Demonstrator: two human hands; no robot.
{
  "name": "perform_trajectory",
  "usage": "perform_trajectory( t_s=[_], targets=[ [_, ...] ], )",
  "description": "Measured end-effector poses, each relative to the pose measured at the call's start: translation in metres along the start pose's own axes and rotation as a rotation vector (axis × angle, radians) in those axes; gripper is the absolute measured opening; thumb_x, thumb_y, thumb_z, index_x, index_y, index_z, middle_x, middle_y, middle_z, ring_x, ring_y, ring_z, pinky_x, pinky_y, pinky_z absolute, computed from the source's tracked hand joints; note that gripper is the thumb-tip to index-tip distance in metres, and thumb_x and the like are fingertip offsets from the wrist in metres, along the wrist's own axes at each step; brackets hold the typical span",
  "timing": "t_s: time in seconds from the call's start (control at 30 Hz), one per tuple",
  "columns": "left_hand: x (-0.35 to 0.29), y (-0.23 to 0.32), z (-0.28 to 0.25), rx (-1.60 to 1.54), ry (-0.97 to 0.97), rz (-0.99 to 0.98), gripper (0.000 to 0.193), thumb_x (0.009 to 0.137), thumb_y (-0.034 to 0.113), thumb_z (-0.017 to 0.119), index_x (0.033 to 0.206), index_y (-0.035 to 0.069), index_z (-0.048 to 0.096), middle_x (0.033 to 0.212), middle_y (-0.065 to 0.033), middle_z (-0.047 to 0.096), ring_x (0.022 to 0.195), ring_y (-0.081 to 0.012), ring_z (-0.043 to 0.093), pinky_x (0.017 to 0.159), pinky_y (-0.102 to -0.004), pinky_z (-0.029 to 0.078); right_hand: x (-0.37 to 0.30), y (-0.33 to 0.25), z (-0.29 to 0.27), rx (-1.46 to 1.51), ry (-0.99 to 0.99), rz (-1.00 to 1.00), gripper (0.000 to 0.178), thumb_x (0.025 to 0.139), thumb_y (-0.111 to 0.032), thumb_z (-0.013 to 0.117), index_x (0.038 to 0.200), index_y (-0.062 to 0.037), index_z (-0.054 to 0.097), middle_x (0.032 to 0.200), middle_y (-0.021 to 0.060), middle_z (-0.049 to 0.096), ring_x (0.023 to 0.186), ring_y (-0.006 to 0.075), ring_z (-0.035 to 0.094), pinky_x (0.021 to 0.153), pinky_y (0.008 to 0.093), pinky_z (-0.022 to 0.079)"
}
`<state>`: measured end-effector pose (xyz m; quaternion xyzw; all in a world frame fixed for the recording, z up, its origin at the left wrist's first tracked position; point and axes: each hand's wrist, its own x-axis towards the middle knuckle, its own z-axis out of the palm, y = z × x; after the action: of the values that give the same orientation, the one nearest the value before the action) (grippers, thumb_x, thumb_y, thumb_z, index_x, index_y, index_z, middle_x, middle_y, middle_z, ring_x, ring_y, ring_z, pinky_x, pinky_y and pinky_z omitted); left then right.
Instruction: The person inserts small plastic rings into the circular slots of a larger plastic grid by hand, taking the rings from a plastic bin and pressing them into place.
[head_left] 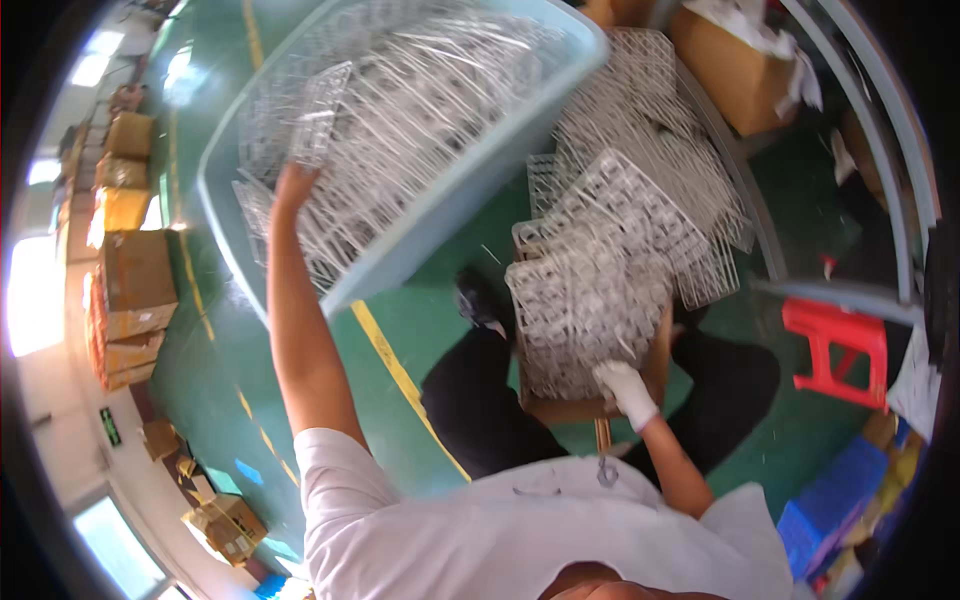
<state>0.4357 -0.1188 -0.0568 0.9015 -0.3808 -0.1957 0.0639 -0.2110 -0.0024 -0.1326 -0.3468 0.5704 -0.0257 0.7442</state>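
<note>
Over the pale-blue tub [455,185], the left hand's [296,185] fingers appear closed on a plastic lattice panel's [322,110] near end; probably light, stiff, brittle, best edge-held. The gloved right hand [622,388] meets panels [585,310] in the carton [565,408], finger opening indiscernible.

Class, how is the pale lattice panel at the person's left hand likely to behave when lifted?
The lattice panel at the left hand is probably light for its size, being largely open gaps between thin bars. It seems fairly stiff, since its edges look straight. Its openwork might snag on other panels crowded around it in the blue tub.
</note>
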Motion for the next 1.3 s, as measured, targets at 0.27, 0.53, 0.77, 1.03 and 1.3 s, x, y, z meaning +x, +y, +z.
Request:
perform_trajectory(
  t_s=[0.27,0.53,0.77,1.03,1.3],
  targets=[
    [-0.233,0.14,0.045,-0.415,0.191,0.694,0.051,0.078,0.009,0.067,0.126,0.008,0.049,0.13,-0.0134,0.048,0.12,-0.0265,0.046,0.098,-0.037,0.037,-0.035,-0.018,-0.006,0.431,-0.418,-0.21,0.034,0.093,-0.039,0.042,0.107,-0.01,0.053,0.052,-0.0021,0.044,0.042,0.0056,0.04,0.043,0.022,0.045],
    [-0.436,0.248,0.142,-0.834,-0.755,1.039,0.046,0.071,0.004,0.07,0.115,0.003,0.057,0.115,-0.0108,0.059,0.107,-0.0227,0.055,0.093,-0.0329,0.042,-0.099,-0.029,-0.005,0.404,-0.718,-0.274,0.058,0.088,-0.06,0.036,0.113,-0.0101,0.05,0.061,0.004,0.051,0.05,0.0108,0.047,0.056,0.0285,0.05],
    [-0.453,0.227,0.198,-0.795,-0.765,0.763,0.022,0.075,0.004,0.07,0.095,-0.002,0.065,0.086,-0.0038,0.066,0.076,-0.0076,0.058,0.068,-0.024,0.048,-0.092,0.004,-0.022,0.482,-0.814,-0.132,0.067,0.086,-0.064,0.034,0.12,-0.0075,0.046,0.071,0.0088,0.059,0.049,0.0119,0.054,0.053,0.0295,0.052],
    [-0.417,0.207,0.233,-0.675,-0.319,0.63,0.04,0.078,0.01,0.068,0.114,-0.001,0.055,0.106,-0.0175,0.061,0.106,-0.0266,0.057,0.089,-0.0358,0.043,-0.097,0.007,-0.066,0.624,-0.526,-0.266,0.066,0.094,-0.051,0.029,0.137,-0.0017,0.027,0.075,0.0042,0.06,0.053,0.0069,0.052,0.053,0.0295,0.055],
    [-0.372,0.239,0.257,-0.363,0.128,0.722,0.065,0.076,0.01,0.065,0.13,-0.001,0.031,0.132,-0.0276,0.035,0.11,-0.045,0.046,0.094,-0.0406,0.039,-0.102,0.029,-0.065,0.707,-0.394,-0.286,0.053,0.094,-0.044,0.037,0.128,-0.0036,0.042,0.078,0.0003,0.058,0.058,0.0058,0.051,0.055,0.0264,0.05]
  ],
)
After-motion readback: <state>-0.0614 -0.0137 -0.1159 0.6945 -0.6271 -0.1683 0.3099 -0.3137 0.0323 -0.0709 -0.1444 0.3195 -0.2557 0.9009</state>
